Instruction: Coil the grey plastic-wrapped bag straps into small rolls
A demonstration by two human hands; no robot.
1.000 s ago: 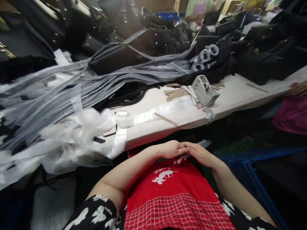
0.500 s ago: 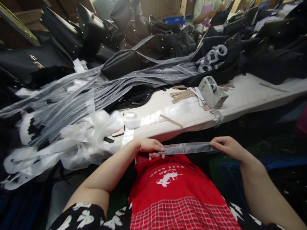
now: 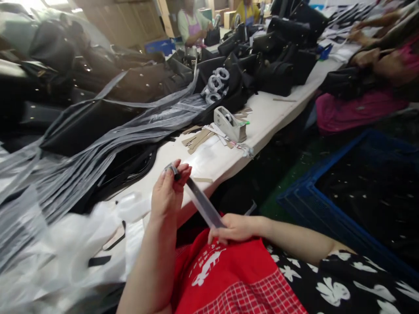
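A black strap in a clear plastic sleeve (image 3: 204, 205) runs slantwise between my two hands, over the front of the red apron. My left hand (image 3: 168, 187) is raised at the table edge, its fingers closed around the strap's upper end, which looks curled into a small dark coil. Lower and nearer my body, my right hand (image 3: 234, 227) grips the other end, thumb along the sleeve. Beyond my hands lie many similar sleeved straps (image 3: 131, 131) in a long bundle, and several rolled-up ones (image 3: 215, 83) sit on the black bags.
A tape dispenser (image 3: 231, 124) stands on the white table (image 3: 278, 111) beside cardboard strips (image 3: 198, 140). Crumpled white plastic (image 3: 75, 235) covers the left. Black bags (image 3: 275, 65) are piled behind. At right are a blue crate (image 3: 301, 192) and a co-worker's arms (image 3: 382, 61).
My left hand has risen, curling one strap end. My right hand has come inward and lower, so the strap now slants instead of lying level. The view has turned right.
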